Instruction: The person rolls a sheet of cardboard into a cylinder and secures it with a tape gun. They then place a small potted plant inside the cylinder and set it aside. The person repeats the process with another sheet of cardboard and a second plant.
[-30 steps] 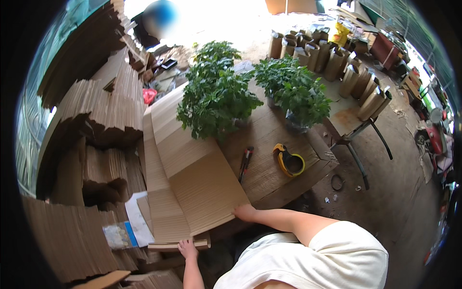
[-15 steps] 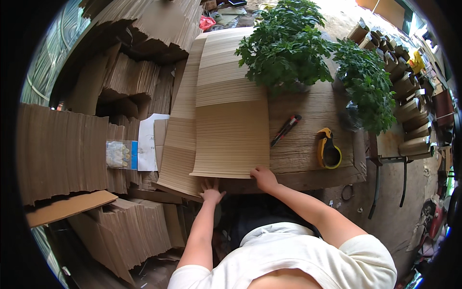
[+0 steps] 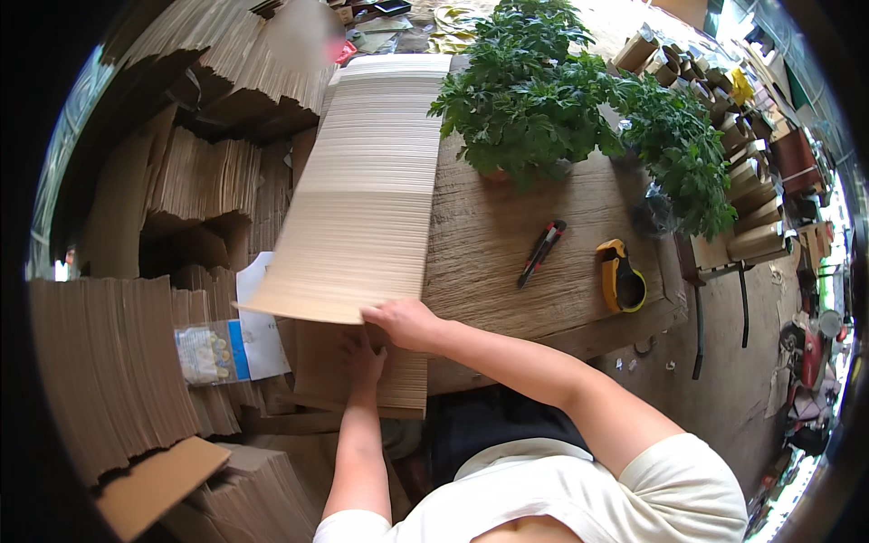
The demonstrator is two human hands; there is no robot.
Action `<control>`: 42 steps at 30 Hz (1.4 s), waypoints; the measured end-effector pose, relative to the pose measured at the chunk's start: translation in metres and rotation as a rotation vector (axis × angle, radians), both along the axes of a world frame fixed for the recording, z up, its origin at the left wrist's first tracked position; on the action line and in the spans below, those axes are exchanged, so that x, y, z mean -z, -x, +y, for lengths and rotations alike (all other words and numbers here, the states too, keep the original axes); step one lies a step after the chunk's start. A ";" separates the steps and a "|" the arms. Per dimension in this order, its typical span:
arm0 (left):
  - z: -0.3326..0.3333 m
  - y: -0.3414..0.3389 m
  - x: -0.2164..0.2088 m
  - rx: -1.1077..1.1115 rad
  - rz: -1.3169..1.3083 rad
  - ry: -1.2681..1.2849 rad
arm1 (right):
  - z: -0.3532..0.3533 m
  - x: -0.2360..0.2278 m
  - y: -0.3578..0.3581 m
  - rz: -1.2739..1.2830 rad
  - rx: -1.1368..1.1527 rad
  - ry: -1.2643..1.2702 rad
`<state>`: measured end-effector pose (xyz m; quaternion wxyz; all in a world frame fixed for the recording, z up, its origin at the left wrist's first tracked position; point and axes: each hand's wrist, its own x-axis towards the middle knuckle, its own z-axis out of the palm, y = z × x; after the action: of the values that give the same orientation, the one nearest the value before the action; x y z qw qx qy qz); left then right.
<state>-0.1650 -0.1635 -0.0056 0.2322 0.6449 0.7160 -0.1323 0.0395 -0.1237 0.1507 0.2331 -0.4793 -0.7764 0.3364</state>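
Observation:
A long ribbed cardboard sheet lies lengthwise over the left side of the wooden table. My right hand is closed on its near edge at the right corner, and that edge is lifted a little. Below it, a second cardboard sheet shows at the table's front. My left hand rests on this lower sheet, fingers apart, the tips close under the raised edge. To the right lie a red and black utility knife and a yellow and black tape dispenser.
Leafy potted plants stand at the table's far side, with another plant to the right. Stacked flat cardboard fills the left, with a small printed packet on it. Rolled brown sleeves line a stand at right.
My right hand has drawn the upper sheet leftward over the lower one, lifting its near edge. The lower sheet now sticks out nearer to me, with my left hand on it.

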 end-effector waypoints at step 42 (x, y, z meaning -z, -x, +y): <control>-0.067 -0.157 -0.065 0.364 -0.048 0.152 | -0.023 0.129 -0.442 -1.058 0.755 0.398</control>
<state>-0.0078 -0.2305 0.0596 0.2696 0.7473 0.5697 -0.2105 0.4812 -0.1467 0.0217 -0.1693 -0.8512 -0.4888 0.0888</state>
